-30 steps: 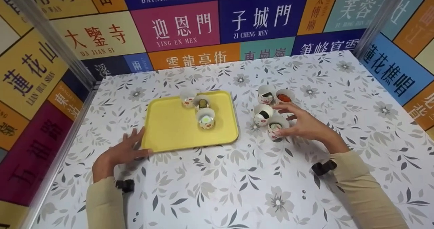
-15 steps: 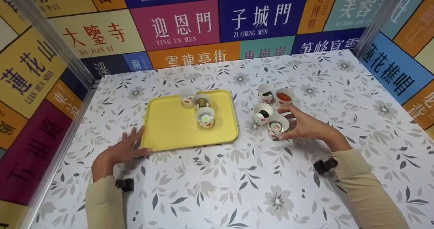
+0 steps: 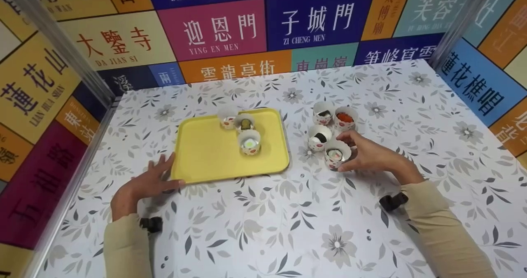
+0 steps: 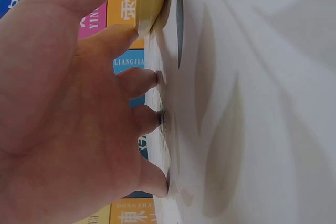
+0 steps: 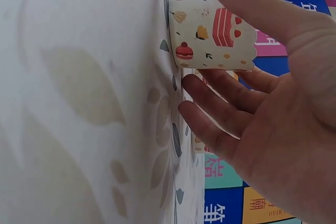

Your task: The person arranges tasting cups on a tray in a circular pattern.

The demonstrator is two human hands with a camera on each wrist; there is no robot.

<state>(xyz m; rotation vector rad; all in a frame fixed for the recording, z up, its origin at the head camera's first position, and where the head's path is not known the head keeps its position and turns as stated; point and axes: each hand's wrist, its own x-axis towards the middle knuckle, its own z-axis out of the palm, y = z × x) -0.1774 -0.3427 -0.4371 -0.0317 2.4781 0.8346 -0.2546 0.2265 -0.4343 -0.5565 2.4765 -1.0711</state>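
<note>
My left hand (image 3: pixel 148 183) is at the near left corner of a yellow tray (image 3: pixel 206 154), thumb and index finger touching its edge. In the left wrist view the other fingers (image 4: pixel 149 177) reach down to the tabletop, spread apart. My right hand (image 3: pixel 368 152) holds a patterned paper baking cup (image 3: pixel 332 162) with a sushi roll (image 3: pixel 335 154) inside. Its thumb is on the near side and its index finger on the far side. The right wrist view shows this cup (image 5: pixel 210 32) upright at the tablecloth, with the other fingers loosely bent beside it.
Three similar cups stand beside the held one: one with black-banded sushi (image 3: pixel 320 137), one with dark-topped sushi (image 3: pixel 324 113), one with orange-red topping (image 3: pixel 346 118). Three more filled cups (image 3: pixel 250 142) are on the tray's right half. Lettered panels (image 3: pixel 222 31) wall the back and sides.
My right index finger has come down from above the cups to the rim of the nearest one, and the thumb has moved from over that cup to its near side. The left hand stays put.
</note>
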